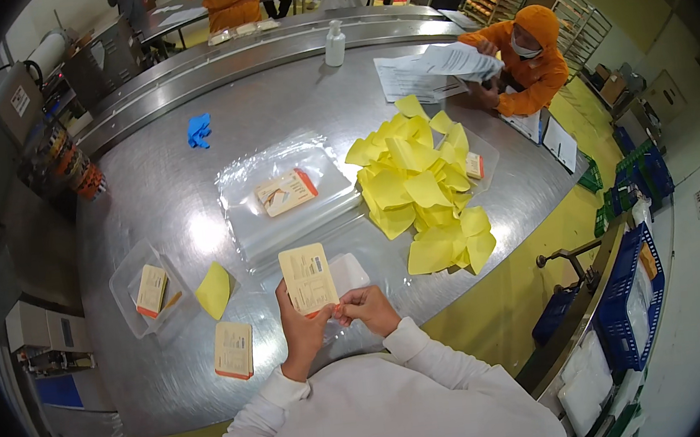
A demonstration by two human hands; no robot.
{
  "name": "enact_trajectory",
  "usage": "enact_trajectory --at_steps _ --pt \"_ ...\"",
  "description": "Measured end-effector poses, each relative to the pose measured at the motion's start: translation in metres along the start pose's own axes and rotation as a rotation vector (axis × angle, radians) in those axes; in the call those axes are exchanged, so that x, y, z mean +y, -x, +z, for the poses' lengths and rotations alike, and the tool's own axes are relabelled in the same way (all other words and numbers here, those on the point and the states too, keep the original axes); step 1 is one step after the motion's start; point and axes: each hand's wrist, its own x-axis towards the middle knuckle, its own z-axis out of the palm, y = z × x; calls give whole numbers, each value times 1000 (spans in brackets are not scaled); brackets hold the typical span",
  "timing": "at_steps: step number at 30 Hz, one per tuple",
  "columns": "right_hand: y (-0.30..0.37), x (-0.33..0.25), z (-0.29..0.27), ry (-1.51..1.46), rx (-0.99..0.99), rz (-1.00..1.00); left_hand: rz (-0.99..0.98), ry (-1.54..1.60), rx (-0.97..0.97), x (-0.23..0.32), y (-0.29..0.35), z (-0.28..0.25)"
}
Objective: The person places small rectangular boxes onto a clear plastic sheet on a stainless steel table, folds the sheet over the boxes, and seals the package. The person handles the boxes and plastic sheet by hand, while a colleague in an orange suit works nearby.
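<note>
My left hand (299, 335) holds up a cream printed card (305, 273) with an orange edge; I cannot tell whether it is one card or a small stack. At its lower right corner my right hand (370, 307) is closed in a pinch on the orange edge. A pale piece with rounded corners (348, 272) lies behind it. To the left are a stack of similar cards (233, 348), one yellow sheet (214, 289) and a clear plastic tub (124, 282) with more cards (152, 288). Another card stack (285, 193) rests on clear plastic bags (263, 237).
A heap of yellow sheets (410, 181) covers the table's right part. Farther off are a blue glove (199, 131) and a white bottle (335, 45). At the far right a co-worker in orange (539, 65) handles papers (453, 64). Blue crates (635, 309) stand beyond the right edge.
</note>
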Motion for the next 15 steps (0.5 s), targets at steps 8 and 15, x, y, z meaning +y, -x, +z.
enact_trajectory --at_steps 8,15 --pt "8 -29 15 -63 33 -124 -96 211 25 34 -9 1" --pt "14 -39 15 -80 27 -165 -52 191 4 45 -9 1"
